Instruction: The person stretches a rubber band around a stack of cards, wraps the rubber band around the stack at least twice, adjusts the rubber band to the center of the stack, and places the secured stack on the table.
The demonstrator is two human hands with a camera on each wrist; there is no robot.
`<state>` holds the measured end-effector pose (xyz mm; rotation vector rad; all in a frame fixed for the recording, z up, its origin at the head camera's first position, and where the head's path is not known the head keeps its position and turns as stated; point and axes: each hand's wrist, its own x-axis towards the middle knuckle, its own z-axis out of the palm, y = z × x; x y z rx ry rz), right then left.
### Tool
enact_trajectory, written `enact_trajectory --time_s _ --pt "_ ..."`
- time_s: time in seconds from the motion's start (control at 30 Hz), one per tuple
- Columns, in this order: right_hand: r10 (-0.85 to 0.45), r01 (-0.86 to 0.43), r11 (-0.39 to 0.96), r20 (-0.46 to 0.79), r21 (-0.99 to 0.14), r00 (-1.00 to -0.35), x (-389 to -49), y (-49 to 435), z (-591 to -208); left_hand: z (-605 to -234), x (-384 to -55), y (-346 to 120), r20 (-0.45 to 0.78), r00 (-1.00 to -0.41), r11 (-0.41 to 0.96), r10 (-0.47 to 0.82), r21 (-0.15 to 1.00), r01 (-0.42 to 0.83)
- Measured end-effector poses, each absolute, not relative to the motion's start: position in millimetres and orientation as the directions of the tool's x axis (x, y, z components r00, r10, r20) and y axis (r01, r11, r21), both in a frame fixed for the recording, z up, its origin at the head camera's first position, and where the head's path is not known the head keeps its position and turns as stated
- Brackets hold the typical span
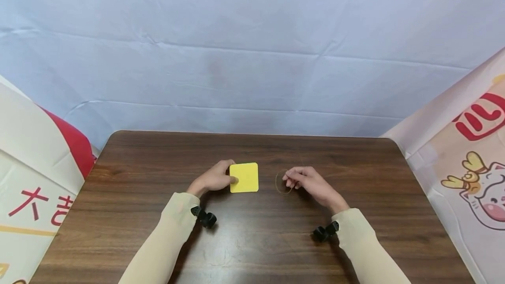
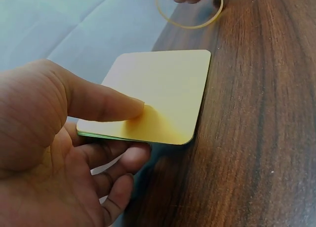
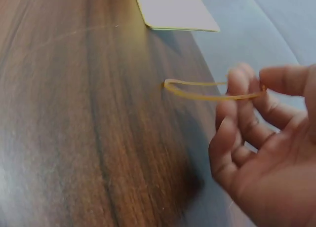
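A thin stack of square yellow cards (image 1: 246,178) with rounded corners is held by my left hand (image 1: 215,176). In the left wrist view the thumb (image 2: 106,104) presses on the top card while the curled fingers support the stack from below; a greenish edge shows under the yellow top (image 2: 168,84). My right hand (image 1: 309,183), a short way to the right of the cards, pinches a thin yellowish rubber band (image 3: 212,96) between thumb and fingers. The band hangs as a loose loop toward the cards, apart from them.
Both hands are over a dark brown wooden table (image 1: 268,240). A pale cloth backdrop (image 1: 252,78) rises behind its far edge. Printed cloths hang at the left (image 1: 31,179) and right (image 1: 473,179). A small black camera is strapped to each wrist.
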<state>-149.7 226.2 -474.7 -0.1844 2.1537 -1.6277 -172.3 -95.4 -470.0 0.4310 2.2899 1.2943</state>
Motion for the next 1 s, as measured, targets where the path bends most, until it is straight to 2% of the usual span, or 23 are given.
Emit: enact_trajectory --time_s 0.27,0.43,0.57,0.8,1.0 --pt "-0.445 0.213 -0.054 -0.167 -0.976 -0.880 -143 230 -462 -472 -169 -99 -0.239 -0.853 0.459 0.464 0.888 0.001" --pt "-0.458 0.217 -0.162 -0.122 -0.963 -0.881 -139 233 -459 -470 -165 -100 -0.251 -0.859 0.440 0.445 0.897 -0.034" --pt "-0.423 0.169 -0.112 -0.107 -0.979 -0.900 -136 234 -460 -466 -162 -101 -0.239 -0.861 0.404 0.448 0.914 -0.044" --pt "-0.327 0.060 0.121 -0.097 -0.991 -0.940 -132 229 -459 -456 -160 -101 -0.169 -0.873 0.342 0.457 0.940 -0.004" --pt "-0.348 0.035 0.222 -0.112 -0.974 -0.931 -129 222 -452 -445 -156 -100 -0.085 -0.881 0.295 0.465 0.953 0.063"
